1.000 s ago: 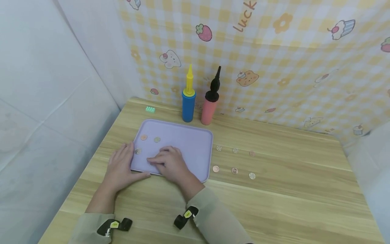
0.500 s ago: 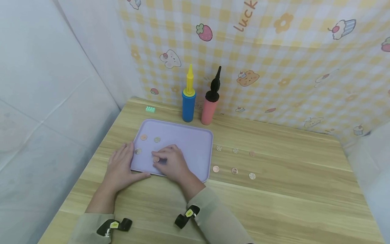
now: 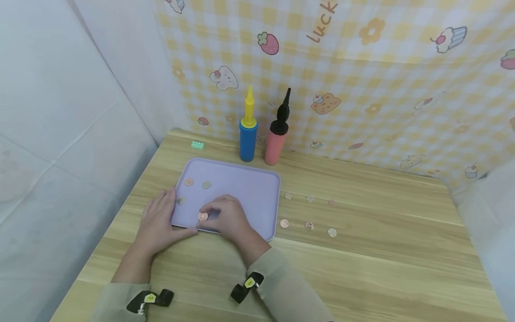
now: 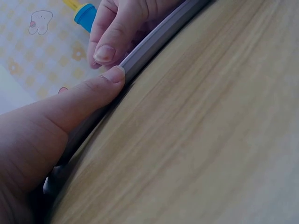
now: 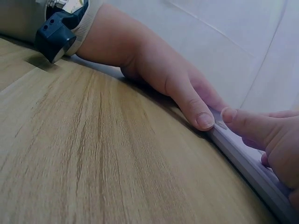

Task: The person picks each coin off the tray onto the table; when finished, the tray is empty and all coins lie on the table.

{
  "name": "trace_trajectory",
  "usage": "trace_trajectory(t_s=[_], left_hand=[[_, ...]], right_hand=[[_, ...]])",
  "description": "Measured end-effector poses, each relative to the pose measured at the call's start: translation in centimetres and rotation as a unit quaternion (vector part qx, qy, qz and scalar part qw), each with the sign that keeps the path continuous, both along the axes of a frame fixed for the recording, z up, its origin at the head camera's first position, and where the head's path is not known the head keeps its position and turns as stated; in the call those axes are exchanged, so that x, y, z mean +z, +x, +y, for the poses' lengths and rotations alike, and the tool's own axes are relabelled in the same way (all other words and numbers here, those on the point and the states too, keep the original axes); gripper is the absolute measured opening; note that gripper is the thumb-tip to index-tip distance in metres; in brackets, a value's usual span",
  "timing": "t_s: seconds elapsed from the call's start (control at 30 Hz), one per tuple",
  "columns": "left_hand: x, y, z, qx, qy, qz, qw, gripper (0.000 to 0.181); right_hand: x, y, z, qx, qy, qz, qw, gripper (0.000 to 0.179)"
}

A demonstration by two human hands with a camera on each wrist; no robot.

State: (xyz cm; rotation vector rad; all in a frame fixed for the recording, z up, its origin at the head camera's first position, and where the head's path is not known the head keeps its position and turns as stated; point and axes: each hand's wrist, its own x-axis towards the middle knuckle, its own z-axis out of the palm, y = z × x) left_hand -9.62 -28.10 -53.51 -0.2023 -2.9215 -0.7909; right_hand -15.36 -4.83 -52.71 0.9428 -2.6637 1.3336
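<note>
A lilac tray (image 3: 253,190) lies on the wooden table. My left hand (image 3: 157,221) rests at its near-left corner, fingers stretched along the left rim. In the left wrist view, the left thumb (image 4: 93,95) lies along the front rim. Over the tray's front part, my right hand (image 3: 227,218) holds a copper-coloured coin (image 3: 203,216) between thumb and index finger, its flat face showing. Beyond it on the tray lie a copper coin (image 3: 188,182), a dull yellowish coin (image 3: 206,185) and a silver coin (image 3: 181,201). The right wrist view hides the held coin behind the right hand (image 5: 275,140).
Right of the tray, several coins lie in two rows, including a silver coin (image 3: 331,232) and a copper coin (image 3: 284,223). Behind stand a blue-and-yellow hand pump (image 3: 247,143) and a pink-and-black pump (image 3: 275,147). A mint toy brick (image 3: 197,145) sits at back left.
The right hand's index finger was extended low over the tray; now it and the thumb pinch a copper coin, which has come into sight and shifted slightly nearer. The left hand stays put.
</note>
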Motion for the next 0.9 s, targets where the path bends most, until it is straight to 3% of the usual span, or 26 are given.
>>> trace_trajectory(t_s=[0.23, 0.63, 0.77, 0.9], left_hand=[[0.3, 0.1, 0.0, 0.005, 0.009, -0.005, 0.9999, 0.141], [0.1, -0.3, 0.0, 0.005, 0.013, -0.002, 0.9999, 0.141], [0.2, -0.2, 0.0, 0.004, 0.012, -0.004, 0.9999, 0.141], [0.3, -0.2, -0.1, 0.006, 0.013, -0.009, 0.9999, 0.141]], right_hand=[[-0.3, 0.2, 0.4, 0.006, -0.005, 0.016, 0.9998, 0.035], [-0.3, 0.7, 2.9, -0.028, -0.016, 0.016, 0.9994, 0.033], [-0.5, 0.7, 3.9, -0.028, -0.018, 0.056, 0.9979, 0.033], [-0.5, 0.7, 5.3, 0.0, -0.023, 0.145, 0.9891, 0.033]])
